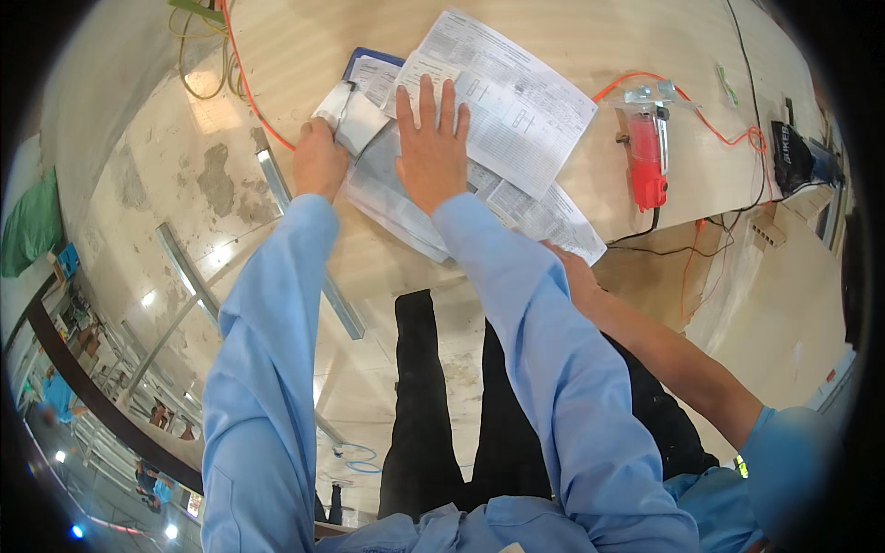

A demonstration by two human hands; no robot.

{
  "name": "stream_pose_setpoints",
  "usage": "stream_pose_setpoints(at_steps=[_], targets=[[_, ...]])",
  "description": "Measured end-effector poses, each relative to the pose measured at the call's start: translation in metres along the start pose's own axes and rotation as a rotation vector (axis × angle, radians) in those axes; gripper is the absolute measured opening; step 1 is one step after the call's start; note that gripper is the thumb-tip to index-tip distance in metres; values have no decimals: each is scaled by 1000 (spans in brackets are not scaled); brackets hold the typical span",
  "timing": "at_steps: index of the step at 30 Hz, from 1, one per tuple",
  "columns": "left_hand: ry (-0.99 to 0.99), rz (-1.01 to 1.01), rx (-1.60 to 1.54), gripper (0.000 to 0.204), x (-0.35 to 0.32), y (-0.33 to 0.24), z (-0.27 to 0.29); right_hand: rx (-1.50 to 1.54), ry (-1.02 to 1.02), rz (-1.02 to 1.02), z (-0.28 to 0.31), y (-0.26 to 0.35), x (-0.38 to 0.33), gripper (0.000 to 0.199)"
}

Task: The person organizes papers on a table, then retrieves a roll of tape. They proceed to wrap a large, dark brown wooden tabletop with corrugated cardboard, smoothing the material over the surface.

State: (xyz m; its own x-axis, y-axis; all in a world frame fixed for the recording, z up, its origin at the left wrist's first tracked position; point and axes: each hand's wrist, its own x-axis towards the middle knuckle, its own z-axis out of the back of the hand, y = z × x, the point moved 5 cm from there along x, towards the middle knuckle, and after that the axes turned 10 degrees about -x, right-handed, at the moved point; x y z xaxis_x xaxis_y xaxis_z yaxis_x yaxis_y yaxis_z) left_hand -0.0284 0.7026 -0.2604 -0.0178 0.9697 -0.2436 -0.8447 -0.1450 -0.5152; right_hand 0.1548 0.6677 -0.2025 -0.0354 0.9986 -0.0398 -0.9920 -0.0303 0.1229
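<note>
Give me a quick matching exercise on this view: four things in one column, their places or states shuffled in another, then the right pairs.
Things
1. Left hand
2. Right hand
3. Red tool
4. Green bundle

Places and states
A. Lying on the table, to the right of the papers
B. Fingers curled at the edge of a small white piece
C. Near the far left rim of the picture
D. Fingers extended and spread over the papers

Right pairs
1-B, 2-D, 3-A, 4-C
</note>
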Motion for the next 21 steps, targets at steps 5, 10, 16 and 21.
stream_pose_setpoints(at_steps=[5, 10, 16, 21], targets=[[37, -7, 38, 28, 1, 1, -4, -157, 50, 17, -33, -15, 13, 67], [43, 8, 85, 32, -1, -11, -3, -2, 39, 76, -8, -25, 14, 60], [60, -29, 118, 43, -1, -12, 2, 119, 218, 142, -15, 34, -22, 53], [49, -34, 39, 28, 5, -6, -1, 116, 259, 132, -37, 46, -27, 61]])
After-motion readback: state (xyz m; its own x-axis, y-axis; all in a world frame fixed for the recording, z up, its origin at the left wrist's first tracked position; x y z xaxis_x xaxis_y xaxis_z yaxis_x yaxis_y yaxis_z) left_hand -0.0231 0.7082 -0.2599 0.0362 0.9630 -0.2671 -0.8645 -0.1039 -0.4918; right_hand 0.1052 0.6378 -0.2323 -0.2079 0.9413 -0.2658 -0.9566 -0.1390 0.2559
